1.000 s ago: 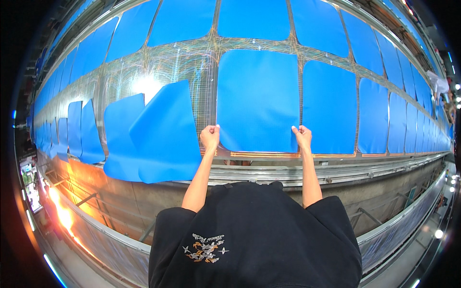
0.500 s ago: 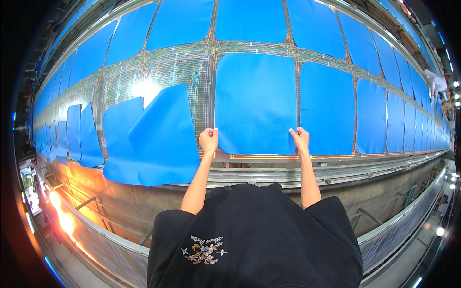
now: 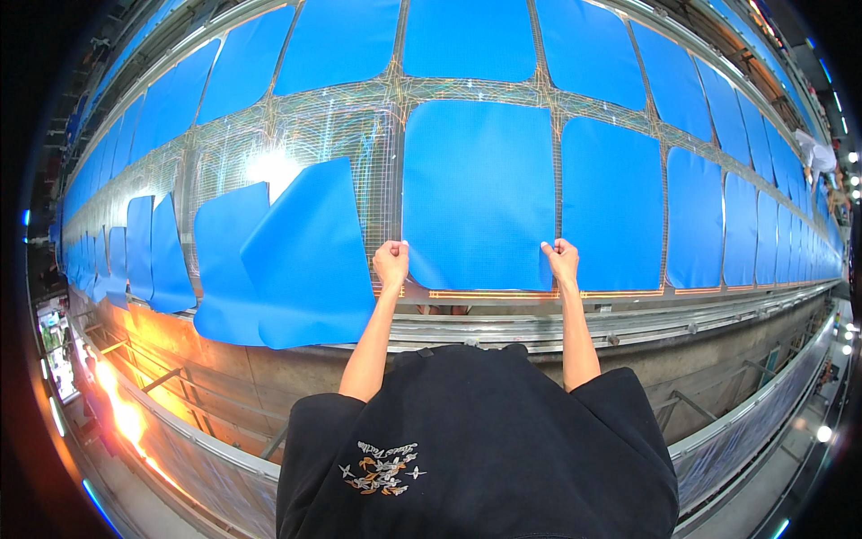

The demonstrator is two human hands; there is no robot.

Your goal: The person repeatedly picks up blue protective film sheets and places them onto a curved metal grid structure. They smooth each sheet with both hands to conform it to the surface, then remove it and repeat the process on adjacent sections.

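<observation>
A blue rounded-corner sheet (image 3: 476, 189) lies on the long grid-lined table (image 3: 337, 126) in front of me. My left hand (image 3: 392, 260) pinches its lower left corner, and my right hand (image 3: 561, 258) pinches its lower right corner; that lower edge curls slightly. Another blue sheet (image 3: 611, 202) lies flat just right of it. To my left, loose blue sheets (image 3: 305, 260) overlap askew and hang over the near edge of the table.
Rows of blue sheets (image 3: 341, 40) cover the table to both sides and beyond. Metal rails (image 3: 467, 332) run along the near edge, with a railing (image 3: 206, 431) behind me at the lower left, beside a bright orange glow. Another person in white (image 3: 817, 157) is at the far right.
The whole view, hands included, sits slightly lower in the picture than a second ago. Both hands keep their pinch on the sheet, which has barely moved.
</observation>
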